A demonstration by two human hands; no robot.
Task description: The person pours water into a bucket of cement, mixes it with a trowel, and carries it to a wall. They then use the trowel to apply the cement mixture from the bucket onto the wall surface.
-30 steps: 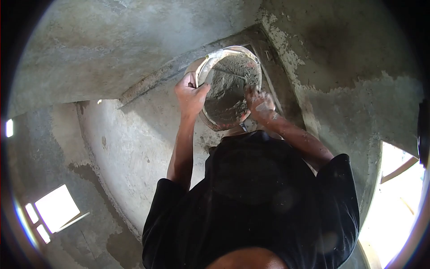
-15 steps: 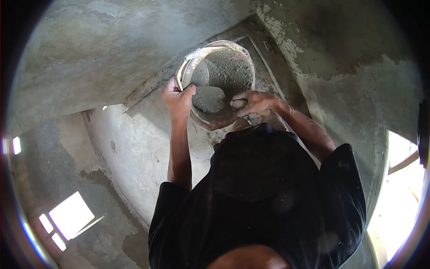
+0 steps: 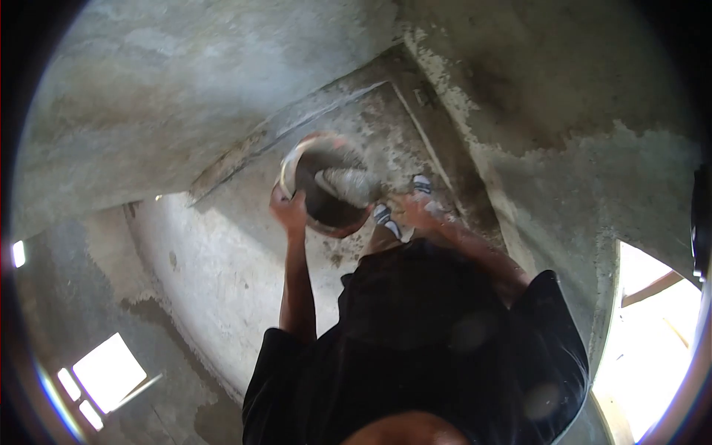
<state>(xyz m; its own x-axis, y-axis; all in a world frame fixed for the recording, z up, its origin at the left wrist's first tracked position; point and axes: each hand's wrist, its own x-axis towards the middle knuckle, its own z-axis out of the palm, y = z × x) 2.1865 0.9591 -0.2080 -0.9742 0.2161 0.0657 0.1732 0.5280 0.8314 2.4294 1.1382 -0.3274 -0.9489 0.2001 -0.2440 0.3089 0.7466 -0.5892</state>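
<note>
Looking down through my remote head view, I saw a round bucket (image 3: pixel 291 159) in front of the person's body, tilted so that its mouth faced up toward me, its inside dark grey. The left hand (image 3: pixel 290 211) was closed on the bucket's left rim, thumb on the near side. A pale grey, flat shape (image 3: pixel 351 184), smeared by motion, lay across the right part of the mouth. The right hand (image 3: pixel 417 213) was just right of the bucket, too blurred for me to tell whether it gripped anything. Below were two sandalled feet (image 3: pixel 384 216) and a stained concrete floor (image 3: pixel 230 274).
</note>
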